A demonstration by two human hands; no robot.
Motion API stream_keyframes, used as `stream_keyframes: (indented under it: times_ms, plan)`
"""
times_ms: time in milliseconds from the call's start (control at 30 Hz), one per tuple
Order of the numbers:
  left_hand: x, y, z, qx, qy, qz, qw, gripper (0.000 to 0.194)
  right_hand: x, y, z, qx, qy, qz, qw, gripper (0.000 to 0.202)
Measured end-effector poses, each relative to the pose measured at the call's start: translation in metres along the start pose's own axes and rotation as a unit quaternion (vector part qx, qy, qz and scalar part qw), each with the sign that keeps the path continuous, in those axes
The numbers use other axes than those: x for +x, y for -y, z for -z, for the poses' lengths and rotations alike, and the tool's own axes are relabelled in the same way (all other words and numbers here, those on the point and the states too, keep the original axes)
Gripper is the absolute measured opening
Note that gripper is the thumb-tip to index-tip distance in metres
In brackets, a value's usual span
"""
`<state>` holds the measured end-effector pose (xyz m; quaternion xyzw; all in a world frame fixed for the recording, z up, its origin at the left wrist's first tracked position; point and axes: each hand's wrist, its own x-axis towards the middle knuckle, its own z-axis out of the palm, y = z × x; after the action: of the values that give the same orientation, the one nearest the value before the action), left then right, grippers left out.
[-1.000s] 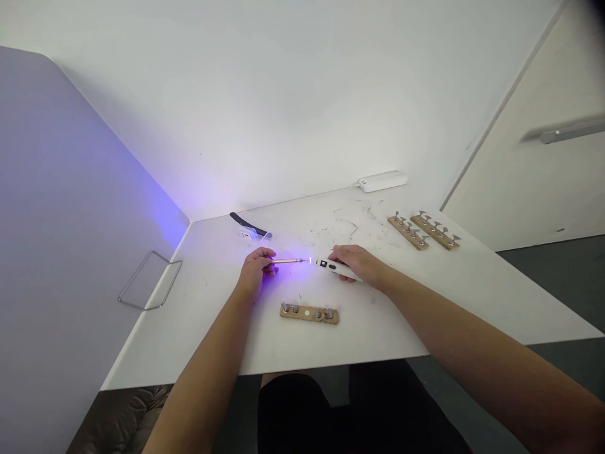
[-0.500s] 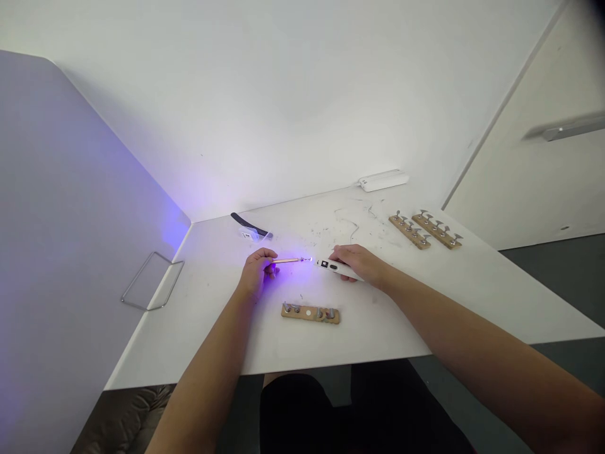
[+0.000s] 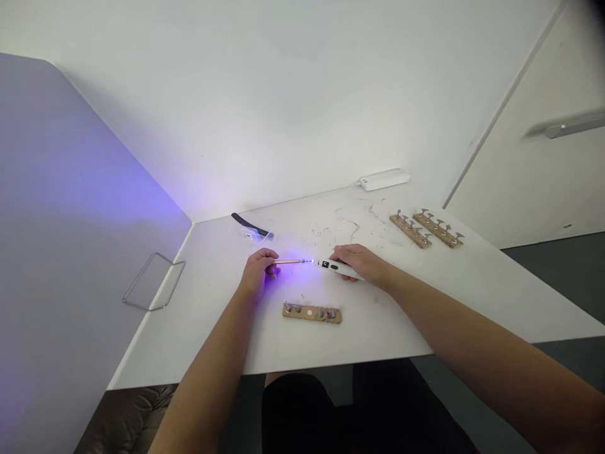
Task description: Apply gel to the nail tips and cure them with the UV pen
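Note:
My left hand (image 3: 258, 270) is closed on the end of a thin rose-gold pen-shaped tool (image 3: 287, 261), held level above the table. Its tip points right, into a bright violet glow. My right hand (image 3: 357, 261) grips a white handheld UV lamp (image 3: 336, 267) with a small dark display and a dark button. The lamp's lit end faces the tool's tip, with the two very close; contact is hard to tell in the glare. Below both hands lies a cork-coloured nail-tip stand (image 3: 311, 313) bearing several greyish nail tips and one bare white spot in the middle.
Two similar stands (image 3: 410, 231) (image 3: 437, 229) with nail tips sit at the right. A dark nail file (image 3: 250, 225) and a small clear container (image 3: 251, 235) lie at back left. A white power strip (image 3: 385, 180) rests by the wall; a wire frame (image 3: 155, 282) is at left.
Both hands keep their hold and place, with the lamp glowing at the tool's tip. The whole view has shifted very slightly; the lamp's display looks different.

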<state>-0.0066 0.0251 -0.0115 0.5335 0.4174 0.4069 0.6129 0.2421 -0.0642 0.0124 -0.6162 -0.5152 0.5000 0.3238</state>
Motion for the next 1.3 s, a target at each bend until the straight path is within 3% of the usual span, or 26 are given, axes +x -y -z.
stream_keyframes:
  times_ms: [567,1000,1300]
  plan:
    - [-0.0032,-0.0027,-0.0034,-0.012,-0.003,0.004,1.0,0.007,-0.0047,0.0015,0.0011,0.016,0.015,0.025,0.999,0.046]
    - [-0.0043,-0.005,-0.0039,-0.011,-0.008,0.011,1.0,0.008,-0.0007,0.0019,-0.0013,0.008,-0.008,0.0,1.0,0.044]
    - [-0.0015,-0.0006,-0.0011,-0.008,-0.004,-0.001,1.0,0.009,-0.0083,0.0045,0.0014,0.033,0.017,0.024,0.999,0.04]
